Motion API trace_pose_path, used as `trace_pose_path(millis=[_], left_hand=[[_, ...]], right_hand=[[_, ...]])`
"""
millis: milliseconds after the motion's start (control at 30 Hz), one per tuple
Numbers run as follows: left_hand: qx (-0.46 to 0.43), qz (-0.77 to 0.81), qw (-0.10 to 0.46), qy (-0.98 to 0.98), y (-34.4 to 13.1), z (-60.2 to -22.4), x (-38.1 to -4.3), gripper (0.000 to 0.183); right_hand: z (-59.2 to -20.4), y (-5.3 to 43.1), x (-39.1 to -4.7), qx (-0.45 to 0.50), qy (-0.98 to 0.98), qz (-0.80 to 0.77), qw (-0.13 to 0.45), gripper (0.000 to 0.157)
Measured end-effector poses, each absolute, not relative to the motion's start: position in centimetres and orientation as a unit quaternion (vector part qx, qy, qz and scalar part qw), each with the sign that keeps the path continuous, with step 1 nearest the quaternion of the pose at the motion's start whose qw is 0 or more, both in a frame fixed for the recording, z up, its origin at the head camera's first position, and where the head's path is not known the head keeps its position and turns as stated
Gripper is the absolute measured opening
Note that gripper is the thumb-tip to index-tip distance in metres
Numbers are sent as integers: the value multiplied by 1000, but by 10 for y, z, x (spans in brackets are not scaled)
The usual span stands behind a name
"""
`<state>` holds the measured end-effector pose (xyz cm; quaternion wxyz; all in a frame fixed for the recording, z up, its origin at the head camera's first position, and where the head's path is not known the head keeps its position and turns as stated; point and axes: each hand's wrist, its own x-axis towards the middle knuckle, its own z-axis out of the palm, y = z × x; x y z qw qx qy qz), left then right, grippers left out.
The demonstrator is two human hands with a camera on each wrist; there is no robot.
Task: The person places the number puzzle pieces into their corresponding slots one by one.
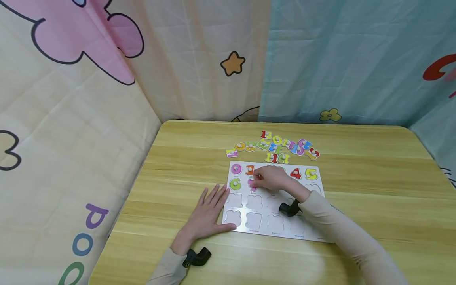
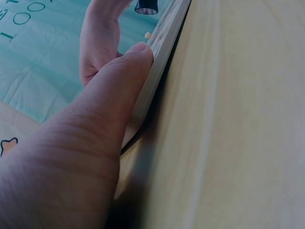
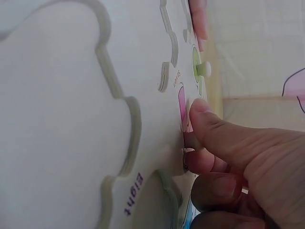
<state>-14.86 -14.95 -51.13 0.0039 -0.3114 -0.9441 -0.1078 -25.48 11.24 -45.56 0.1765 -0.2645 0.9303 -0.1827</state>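
Well to the left of the board (image 1: 264, 227), a cream curtain (image 1: 71, 134) carries coloured letters. A black wrist camera (image 1: 197, 257) is worn just off the board's near left corner. The left hand (image 1: 206, 217) lies along the board's left edge, its fingers straight and spread apart, its thumb touching the near left corner.

The white board rests on the counter (image 1: 160, 170). In its left column are a purple zero (image 1: 236, 169) in the far row and a green six (image 1: 235, 184) just below it. Next, in the board's second column, come an orange one (image 1: 249, 170) in the far row and a pink seven (image 1: 253, 189) in the second. The right hand (image 1: 272, 178) reaches in over the board from its right side, thumb and finger pinched together on the seven's knob; whether that piece is fully seated cannot be told. The hand hides part of the far row. Beyond the board's far edge, loose number pieces (image 1: 299, 150) are bunched on the counter.

A second wrist camera (image 1: 289, 209) shows above the board's right half. Farther right in the board's far row are a red four (image 1: 295, 173) and a yellow five (image 1: 311, 174). Behind the board's right part hangs a blue-green curtain (image 1: 356, 59).
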Motion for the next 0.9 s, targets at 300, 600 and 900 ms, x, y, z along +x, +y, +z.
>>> trace_pose_path(millis=[300, 600, 900], left_hand=[[-307, -112, -5, -945, -149, -510, -147, 105], [-308, -116, -2, -944, -150, -510, -147, 104], [-313, -106, 5, -944, -149, -509, -147, 104]], right_hand=[[-459, 112, -251, -252, 939, -168, 165, 37], [-461, 113, -253, -256, 935, -174, 171, 38], [-459, 115, -254, -255, 933, -185, 173, 40]])
